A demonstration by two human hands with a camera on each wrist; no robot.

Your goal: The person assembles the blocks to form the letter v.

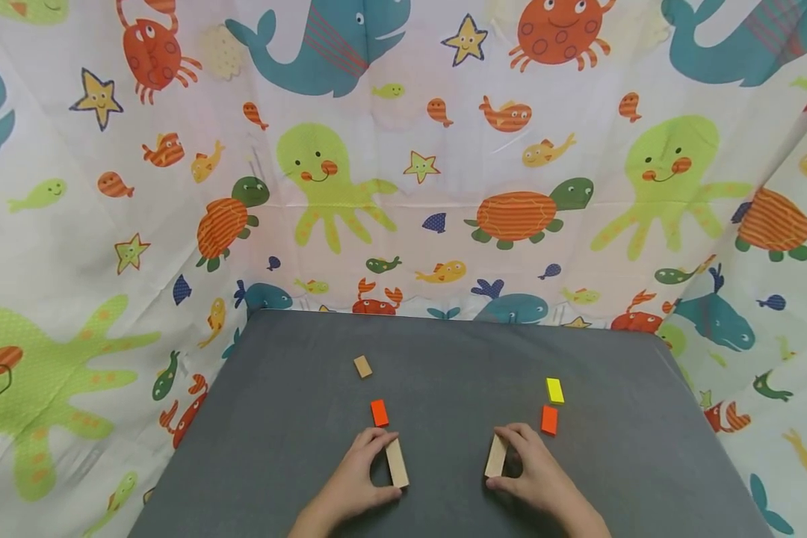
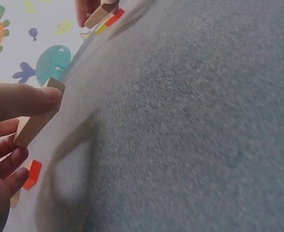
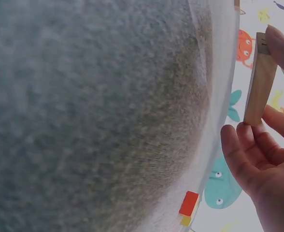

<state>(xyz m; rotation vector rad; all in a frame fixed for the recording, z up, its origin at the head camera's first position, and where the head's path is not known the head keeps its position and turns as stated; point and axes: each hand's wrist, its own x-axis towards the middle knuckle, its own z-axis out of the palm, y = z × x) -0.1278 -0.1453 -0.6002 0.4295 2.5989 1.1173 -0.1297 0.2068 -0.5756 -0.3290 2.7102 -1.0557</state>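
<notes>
My left hand (image 1: pixel 363 474) pinches a long plain wooden block (image 1: pixel 397 463) by its two ends, thumb at the near end and fingers at the far end. In the left wrist view the same wooden block (image 2: pixel 40 113) is held off the grey cloth. A second long wooden block (image 1: pixel 495 456) is pinched end to end by my right hand (image 1: pixel 534 471); the right wrist view shows this block (image 3: pixel 261 82) with small dark marks near the thumb. An orange block (image 1: pixel 379 413) lies just beyond the left hand, another orange block (image 1: pixel 549 420) just beyond the right.
Past the right orange block lies a yellow block (image 1: pixel 554 391). A small wooden block (image 1: pixel 362 366) lies farther back on the left. The grey cloth-covered table (image 1: pixel 457 359) ends at a hanging curtain (image 1: pixel 417 202) printed with sea animals.
</notes>
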